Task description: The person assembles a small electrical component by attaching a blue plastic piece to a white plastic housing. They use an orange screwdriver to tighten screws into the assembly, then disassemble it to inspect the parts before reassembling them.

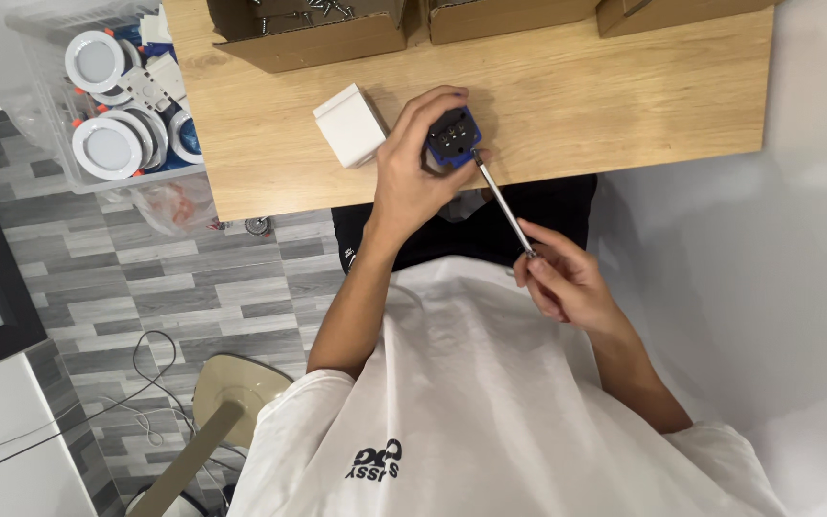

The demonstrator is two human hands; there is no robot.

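the left hand (413, 177) is gripping a small blue-and-black block (454, 136), fingers curled around it, at the near edge of the wooden table (605, 96). the right hand (562, 278) is pinching a screwdriver (502, 199), tip touching the block. a white box (349, 124) is sitting just beside the block.

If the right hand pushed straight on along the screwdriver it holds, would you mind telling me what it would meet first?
Probably the small blue and black part held by the left hand; the right hand aims the screwdriver at it, tip apparently touching.
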